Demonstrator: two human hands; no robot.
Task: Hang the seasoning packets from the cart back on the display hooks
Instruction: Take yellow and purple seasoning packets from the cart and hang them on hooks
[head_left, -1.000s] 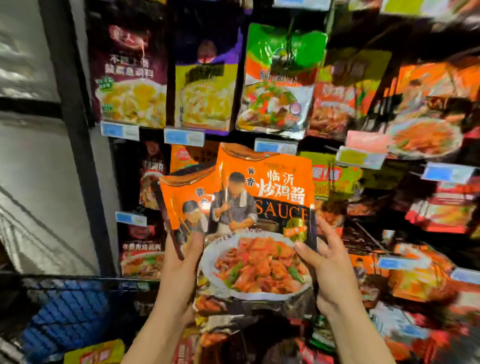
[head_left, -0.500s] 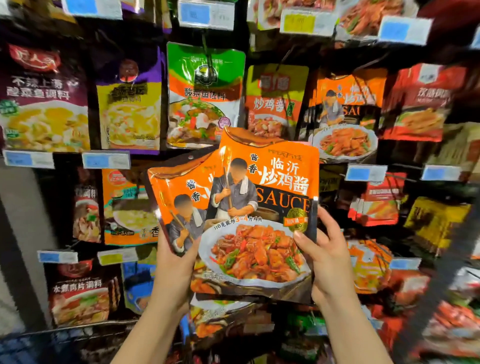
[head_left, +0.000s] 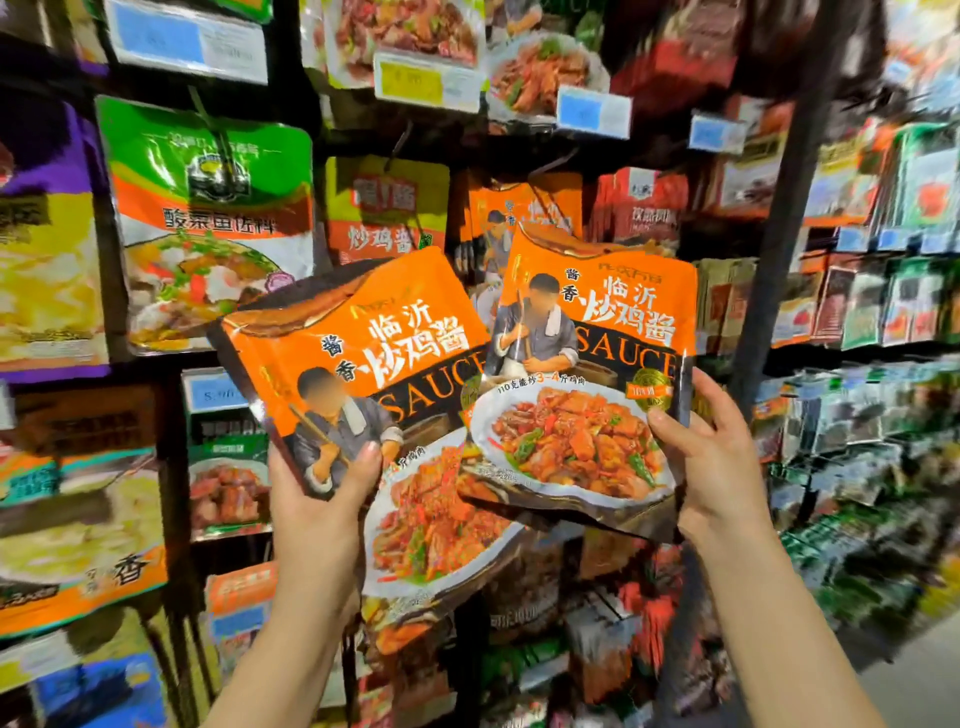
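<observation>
The person is standing right up against the seasoning display, holding one orange sauce packet in each hand. The left hand (head_left: 317, 499) is gripping the left packet (head_left: 363, 374) by its lower left corner, thumb pressing across the front over the printed cook, fingers tucked behind; that packet is tilting to the left, and its right edge is slipping behind the other one. The right hand (head_left: 711, 467) is pinching the right packet (head_left: 597, 364) at its lower right edge, thumb on the front beside the printed plate of chicken, and this packet is sitting higher and close to upright (its top flap is curling back a little). Both packets are hovering in front of the rack, not on any hook.

Directly behind the right packet's top, a row of matching orange packets (head_left: 524, 208) is hanging on the display. To the left of those a yellow-and-orange packet (head_left: 387, 208) is hanging, and further left a green-topped packet (head_left: 208, 208) showing a fish dish. Blue price tags (head_left: 592, 111) are lining the rail above, with a yellow one (head_left: 415, 80) beside them
</observation>
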